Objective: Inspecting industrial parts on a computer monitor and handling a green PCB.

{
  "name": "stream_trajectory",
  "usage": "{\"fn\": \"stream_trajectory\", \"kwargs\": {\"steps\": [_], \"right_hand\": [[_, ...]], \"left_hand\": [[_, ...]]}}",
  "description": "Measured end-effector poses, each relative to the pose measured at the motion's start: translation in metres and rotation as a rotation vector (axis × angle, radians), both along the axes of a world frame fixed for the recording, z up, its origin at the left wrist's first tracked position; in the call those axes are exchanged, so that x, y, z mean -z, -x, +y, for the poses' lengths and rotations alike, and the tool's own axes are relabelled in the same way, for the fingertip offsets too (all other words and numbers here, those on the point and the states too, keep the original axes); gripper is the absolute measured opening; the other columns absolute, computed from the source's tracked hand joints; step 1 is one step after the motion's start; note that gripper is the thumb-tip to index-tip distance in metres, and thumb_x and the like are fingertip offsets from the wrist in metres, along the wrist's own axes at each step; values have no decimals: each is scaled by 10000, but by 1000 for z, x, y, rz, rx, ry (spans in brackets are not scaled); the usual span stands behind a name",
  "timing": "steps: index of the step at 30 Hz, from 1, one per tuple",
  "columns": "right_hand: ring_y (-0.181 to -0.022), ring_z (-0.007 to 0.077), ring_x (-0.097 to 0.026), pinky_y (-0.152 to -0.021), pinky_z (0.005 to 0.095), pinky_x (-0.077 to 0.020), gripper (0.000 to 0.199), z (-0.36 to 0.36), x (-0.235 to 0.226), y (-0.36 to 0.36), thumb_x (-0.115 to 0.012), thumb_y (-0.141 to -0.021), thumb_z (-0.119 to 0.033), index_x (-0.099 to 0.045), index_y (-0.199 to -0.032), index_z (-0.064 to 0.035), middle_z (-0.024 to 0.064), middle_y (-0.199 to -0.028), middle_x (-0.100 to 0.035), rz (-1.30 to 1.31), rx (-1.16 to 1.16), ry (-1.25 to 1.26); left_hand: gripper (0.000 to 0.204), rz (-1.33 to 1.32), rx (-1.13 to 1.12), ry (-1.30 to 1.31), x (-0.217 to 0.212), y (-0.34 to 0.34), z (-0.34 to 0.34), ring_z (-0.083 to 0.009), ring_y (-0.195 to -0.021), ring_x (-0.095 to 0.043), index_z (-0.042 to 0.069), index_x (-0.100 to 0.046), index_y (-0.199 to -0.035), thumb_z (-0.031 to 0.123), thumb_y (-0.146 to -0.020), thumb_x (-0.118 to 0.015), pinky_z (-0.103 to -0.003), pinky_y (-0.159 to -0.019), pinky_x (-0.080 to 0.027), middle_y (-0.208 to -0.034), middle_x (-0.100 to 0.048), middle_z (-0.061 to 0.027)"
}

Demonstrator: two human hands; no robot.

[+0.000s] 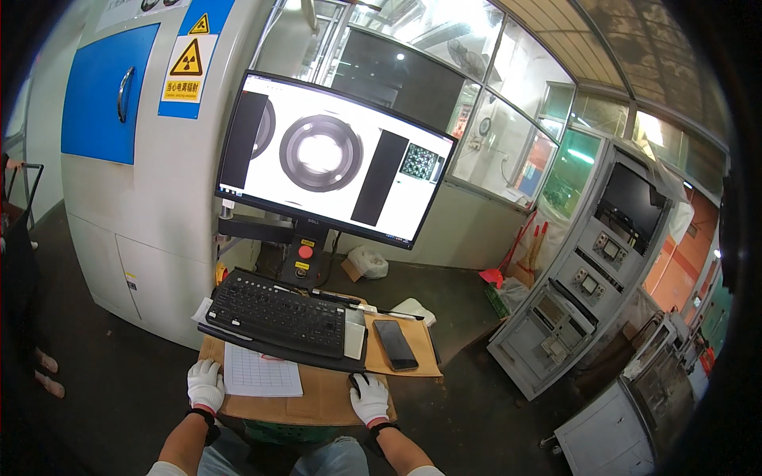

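Observation:
Both my hands wear white gloves. My left hand (pixel 205 385) rests with fingers together on the left edge of a brown cardboard sheet (pixel 317 401), beside a white gridded paper form (pixel 262 371). My right hand (pixel 369 398) lies curled over a black computer mouse (pixel 355 383) on the same cardboard. Just beyond both hands sits a black keyboard (pixel 274 315) on a tilted tray. A black smartphone (pixel 395 344) lies face up to the right of the keyboard. Above, a large monitor (pixel 333 159) shows a dark ring shape on a white ground.
A grey cabinet (pixel 143 198) with a blue door and a yellow warning triangle stands at left. A red button box (pixel 304 254) sits under the monitor. A grey control console (pixel 571 293) stands at right, red brooms (pixel 520 250) behind it. Another person's feet (pixel 48 373) show at far left.

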State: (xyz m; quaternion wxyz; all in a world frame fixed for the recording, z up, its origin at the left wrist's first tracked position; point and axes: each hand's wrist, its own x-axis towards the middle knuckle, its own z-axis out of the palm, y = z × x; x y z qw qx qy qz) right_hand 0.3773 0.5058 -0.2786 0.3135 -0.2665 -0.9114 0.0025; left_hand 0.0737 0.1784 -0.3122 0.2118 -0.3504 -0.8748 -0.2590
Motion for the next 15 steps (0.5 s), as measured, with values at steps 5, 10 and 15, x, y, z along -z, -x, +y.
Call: {"fn": "stream_trajectory", "kwargs": {"steps": [5, 10, 15], "right_hand": [[-968, 412, -651, -844, 543, -536, 445, 1, 1, 0, -696, -876, -309, -667, -1302, -182, 178, -1099, -670, -6, 1, 9], [-992, 421, -642, -854, 544, -533, 451, 0, 3, 0, -700, -875, -314, -669, -1306, -184, 185, -1138, -660, -41, 35, 31], [-1000, 422, -638, -857, 545, -531, 443, 0, 3, 0, -705, -872, -315, -677, -1296, -186, 179, -1145, -658, -24, 23, 28]], "left_hand": [[322, -12, 6, 1, -3, -1, 0, -349, -1261, -560, 95, -703, -1137, 188, -828, -685, -500, -1102, -412, -1265, -659, -116], [306, 15, 4, -7, -1, 0, 0, -352, -1246, -571, 92, -705, -1119, 182, -827, -685, -502, -1096, -419, -1246, -669, -122], [292, 33, 3, -16, -2, -1, 0, -353, -1229, -582, 94, -704, -1108, 179, -830, -683, -498, -1087, -427, -1228, -675, -123]]}}
